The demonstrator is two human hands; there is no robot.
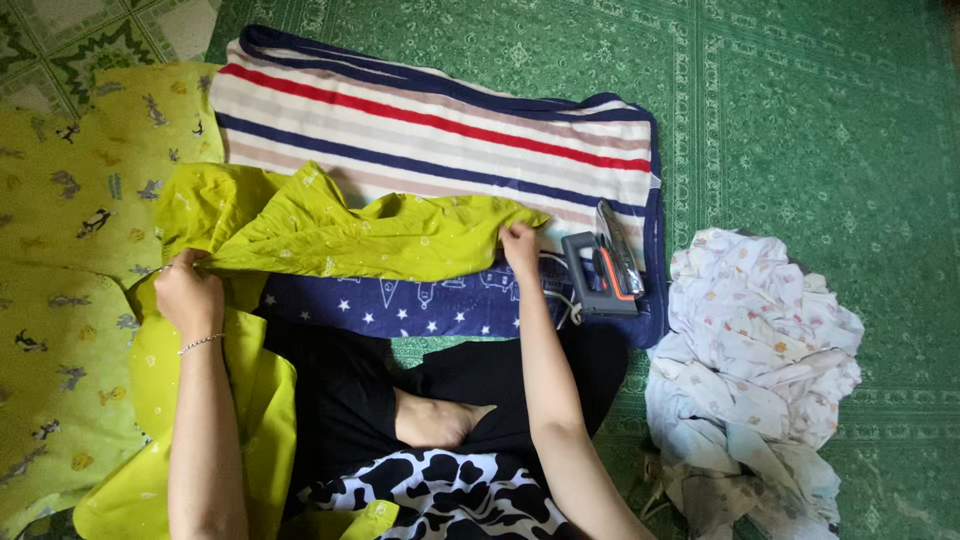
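Observation:
A lime-green garment [350, 232] lies stretched across a striped blanket [430, 130] with a blue starred border. My left hand [187, 292] pinches the garment's left end, fingers closed on the cloth; a thin bracelet sits on that wrist. My right hand [520, 246] grips the garment's right edge and holds it down on the blanket. More of the green cloth drapes over my left leg.
A grey iron [603, 272] lies on its side on the blanket's right end. A heap of white printed clothes [755, 370] sits at the right on the green patterned mat [800, 110]. A yellow-green printed sheet [70, 300] covers the left. My crossed legs are below.

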